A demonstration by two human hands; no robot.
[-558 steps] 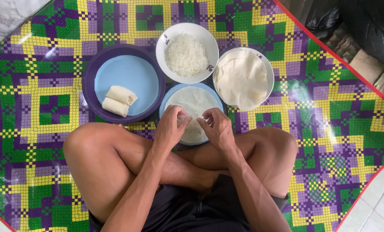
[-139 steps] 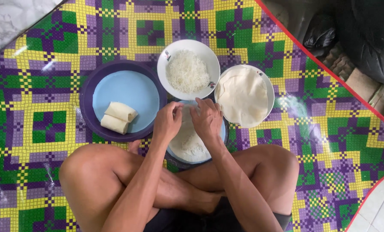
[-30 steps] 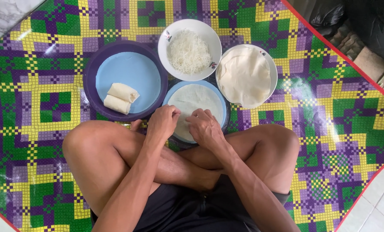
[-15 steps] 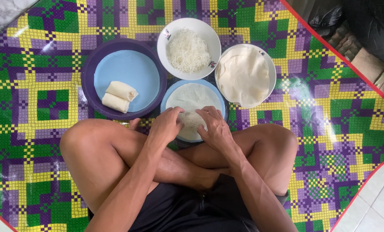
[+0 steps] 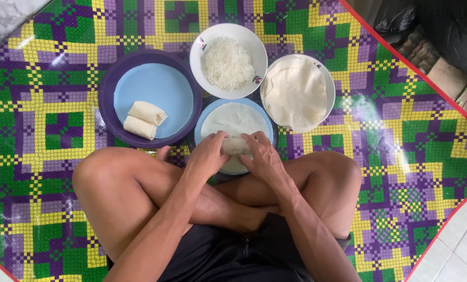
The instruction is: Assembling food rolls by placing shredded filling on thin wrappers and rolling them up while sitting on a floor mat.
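Currently you are rolling a thin wrapper (image 5: 233, 122) on the light blue plate (image 5: 267, 122) at frame centre; your left hand (image 5: 207, 154) and right hand (image 5: 262, 156) are both pinching its near fold; judged next: tucking sides, rolling upward evenly.

A thin, pale round wrapper (image 5: 235, 119) lies flat on a light blue plate (image 5: 267, 121) at the centre of the mat, its near edge at six o'clock folded up into a soft, lumpy roll (image 5: 235, 145). The left hand (image 5: 208, 154) presses the roll from eight o'clock and the right hand (image 5: 262, 156) from four o'clock, fingers curled over it. The far half of the wrapper, toward twelve o'clock, is spread open and bare.
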